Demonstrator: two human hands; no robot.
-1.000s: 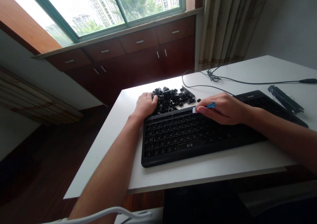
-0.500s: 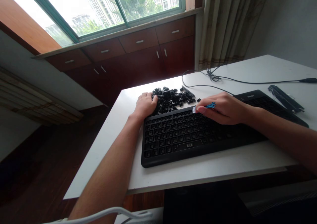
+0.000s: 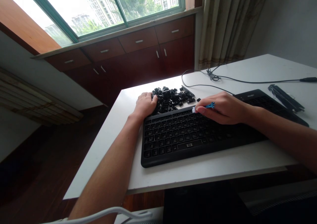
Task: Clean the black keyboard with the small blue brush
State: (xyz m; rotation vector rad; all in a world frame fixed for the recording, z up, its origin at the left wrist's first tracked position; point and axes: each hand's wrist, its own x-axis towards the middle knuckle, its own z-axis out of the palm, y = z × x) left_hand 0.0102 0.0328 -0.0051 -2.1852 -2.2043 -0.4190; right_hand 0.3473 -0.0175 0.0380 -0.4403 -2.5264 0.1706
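A black keyboard [image 3: 198, 146] with its keycaps off lies across the white table, its square sockets bare. My right hand [image 3: 223, 108] is closed on a small blue brush [image 3: 210, 105]; the pale bristles [image 3: 193, 110] touch the keyboard's top row near the back edge. Resting at the keyboard's far left corner, my left hand [image 3: 145, 104] has its fingers stretched out beside a heap of loose black keycaps [image 3: 169, 98]. Part of the keyboard's middle is hidden under my right hand and forearm.
A black cable [image 3: 198, 85] runs behind the keyboard, with a tied bundle [image 3: 212, 74] in it. Some flat black strips [image 3: 286, 97] lie to the right. The white table [image 3: 99, 158] has its front edge close to me. A white cord [image 3: 119, 210] crosses the bottom.
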